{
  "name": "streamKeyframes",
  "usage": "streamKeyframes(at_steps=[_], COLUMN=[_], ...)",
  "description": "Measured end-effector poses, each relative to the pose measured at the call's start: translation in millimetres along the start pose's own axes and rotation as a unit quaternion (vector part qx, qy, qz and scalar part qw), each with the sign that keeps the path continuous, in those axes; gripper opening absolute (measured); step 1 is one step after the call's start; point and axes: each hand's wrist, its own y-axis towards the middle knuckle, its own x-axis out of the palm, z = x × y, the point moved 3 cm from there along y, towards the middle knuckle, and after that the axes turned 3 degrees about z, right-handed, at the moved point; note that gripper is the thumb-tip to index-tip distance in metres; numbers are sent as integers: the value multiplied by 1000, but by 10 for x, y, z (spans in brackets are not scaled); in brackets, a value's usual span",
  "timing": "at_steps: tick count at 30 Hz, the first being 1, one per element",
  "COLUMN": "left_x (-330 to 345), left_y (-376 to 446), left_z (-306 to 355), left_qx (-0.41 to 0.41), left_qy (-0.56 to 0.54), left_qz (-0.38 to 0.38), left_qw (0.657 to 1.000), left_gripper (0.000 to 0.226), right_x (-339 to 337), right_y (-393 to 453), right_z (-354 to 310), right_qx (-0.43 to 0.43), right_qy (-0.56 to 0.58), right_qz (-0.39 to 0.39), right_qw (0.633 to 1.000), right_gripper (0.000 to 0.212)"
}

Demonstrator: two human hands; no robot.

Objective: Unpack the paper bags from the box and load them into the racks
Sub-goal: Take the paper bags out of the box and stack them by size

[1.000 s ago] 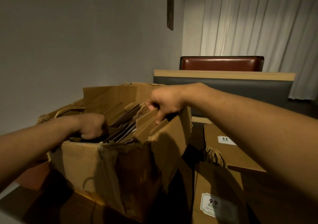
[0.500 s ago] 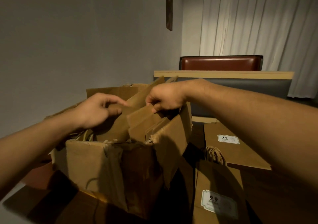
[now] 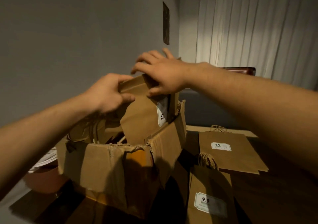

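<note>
Right, head view: both hands are up over the torn cardboard box (image 3: 110,168), and a bundle of folded brown paper bags (image 3: 139,118) stands half out of it, tilted, lower end down among the other bags and twisted paper handles inside. The left hand (image 3: 108,93) grips the bundle's upper left corner, thumb across the near face and fingers curled over the top edge. The right hand (image 3: 161,75) holds the top edge just beside it, thumb pressed on the near face, fingers spread and bent over the far side. A white label (image 3: 161,112) printed 9.9 shows on the front bag, directly below the right thumb and turned sideways.

Well to the right of those fingers, and lower, two more labelled paper bags lie flat on the dark wooden table (image 3: 275,198): the far flat bag (image 3: 240,156) with its handles pointing away, and the near flat bag (image 3: 210,199) at the bottom edge, its twisted handles overlapping the far one. Beyond the right wrist hangs a pale curtain (image 3: 258,31), and a dark picture (image 3: 166,23) sits on the grey wall above the fingertips.
</note>
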Motion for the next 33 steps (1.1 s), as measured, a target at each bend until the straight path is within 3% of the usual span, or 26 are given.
streamKeyframes(at_steps=[2, 5, 7, 10, 12, 14, 16, 18, 19, 20, 21, 23, 25, 26, 31, 33], left_x=[-197, -402, -456, -439, -449, -438, -272, 113, 366, 643, 886, 1266, 1572, 1705, 2276, 2429], left_y=[42, 75, 103, 107, 70, -51, -158, -221, -240, -287, -340, -441, -560, -615, -870, -955], left_z=[278, 713, 966, 1326, 1465, 1453, 1296, 1122, 1055, 1046, 1055, 1126, 1207, 1239, 1243, 1206], left_qx=[72, 203, 249, 324, 351, 355, 329, 200, 112, 38, -7, -42, -83, -110, -155, -149], left_qy=[80, 185, 206, 231, 248, 179, 43, -158, -283, -401, -495, -594, -635, -637, -646, -645], left_qz=[19, 5, 29, 161, 281, 380, 401, 288, 185, 70, -32, -164, -223, -234, -225, -223], left_qw=[994, 961, 946, 903, 858, 835, 854, 923, 935, 913, 868, 786, 735, 726, 713, 715], left_gripper=[34, 45, 51, 45, 49, 58, 67, 84, 91, 93, 91, 79, 53, 46, 47, 58], right_x=[-252, -546, -657, -741, -733, -678, -584, -495, -444, -389, -311, -170, 25, 123, 536, 706], right_y=[-60, -242, -428, -834, -1210, -1655, -2123, -2546, -2723, -2889, -3000, -3188, -3340, -3418, -3747, -3851], right_z=[86, 269, 371, 534, 671, 808, 965, 1014, 1025, 1014, 980, 864, 742, 692, 537, 463], right_qx=[44, 119, 142, 192, 248, 308, 372, 400, 406, 405, 403, 407, 408, 410, 455, 467], right_qy=[41, 133, 140, 190, 271, 361, 419, 477, 505, 536, 564, 599, 640, 654, 667, 672], right_qz=[-53, -96, -56, 48, 104, 168, 234, 274, 284, 291, 295, 294, 280, 280, 308, 327], right_qw=[997, 979, 978, 962, 924, 864, 794, 733, 707, 681, 657, 624, 589, 571, 502, 471], right_gripper=[73, 29, 13, 8, 7, 10, 12, 21, 28, 33, 31, 24, 34, 36, 31, 34])
